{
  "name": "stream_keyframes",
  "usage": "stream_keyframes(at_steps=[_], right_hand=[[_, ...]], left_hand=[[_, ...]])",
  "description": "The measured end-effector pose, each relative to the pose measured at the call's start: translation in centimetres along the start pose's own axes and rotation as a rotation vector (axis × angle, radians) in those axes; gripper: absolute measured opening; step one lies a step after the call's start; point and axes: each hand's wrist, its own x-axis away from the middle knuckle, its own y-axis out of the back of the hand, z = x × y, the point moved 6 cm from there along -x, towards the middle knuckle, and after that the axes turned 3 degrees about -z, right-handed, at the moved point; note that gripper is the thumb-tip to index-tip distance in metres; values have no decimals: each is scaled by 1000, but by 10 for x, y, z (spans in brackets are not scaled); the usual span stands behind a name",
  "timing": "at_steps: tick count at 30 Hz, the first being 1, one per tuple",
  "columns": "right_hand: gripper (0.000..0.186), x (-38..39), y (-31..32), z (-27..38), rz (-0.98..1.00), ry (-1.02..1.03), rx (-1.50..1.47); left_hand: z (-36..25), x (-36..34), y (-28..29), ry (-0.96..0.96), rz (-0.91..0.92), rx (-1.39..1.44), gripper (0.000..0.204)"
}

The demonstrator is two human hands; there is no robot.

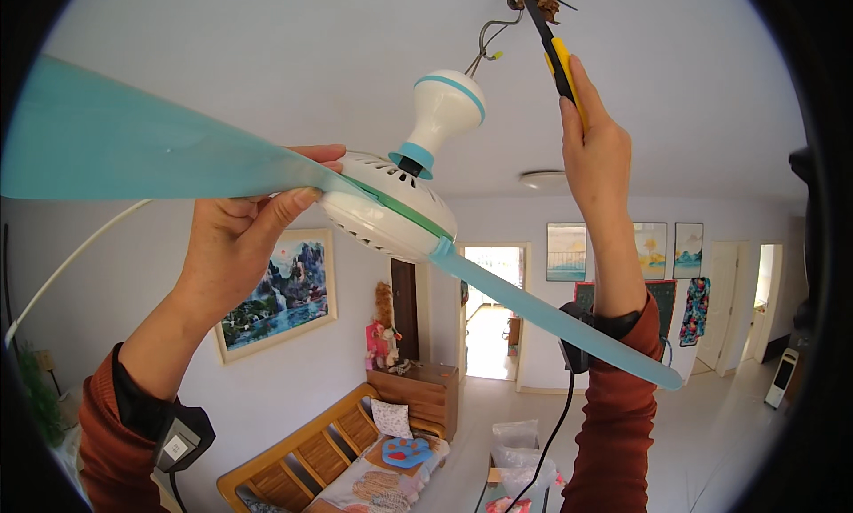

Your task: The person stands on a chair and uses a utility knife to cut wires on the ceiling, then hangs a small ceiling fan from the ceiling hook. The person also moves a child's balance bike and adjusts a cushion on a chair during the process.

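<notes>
A small ceiling fan with a white motor housing [404, 206] hangs tilted beneath the ceiling. Its blue blades [169, 140] stretch left toward me and down to the right. My left hand [244, 229] pinches the near blade at its root, thumb below and fingers behind, against the housing. Above the fan, a white bell-shaped cover [449, 109] with blue rims meets bent metal hooks [482, 47] with yellow-green tips. My right hand [595, 149] is raised, gripping a slim black-and-yellow hand tool [558, 62]. The tool's far end reaches the ceiling fitting [533, 0], where its exact kind and contact are unclear.
Below stand a wooden sofa [311, 451] with cushions, a brown cabinet [426, 393] and a low table with plastic bags [515, 437]. A white cord [80, 255] curves at left. A round ceiling lamp [542, 177] and framed pictures [284, 291] are farther off.
</notes>
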Motion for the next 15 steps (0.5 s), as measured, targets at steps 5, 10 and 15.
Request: stream_keyframes(at_steps=[5, 10, 15], right_hand=[[43, -3, -11, -2, 26, -5, -9], [42, -1, -14, -2, -43, 44, 172], [38, -1, -4, 4, -149, 178, 428]], left_hand=[[1, 0, 0, 24, -6, 21, 19], [1, 0, -7, 13, 2, 29, 19], [5, 1, -11, 7, 13, 66, 19]])
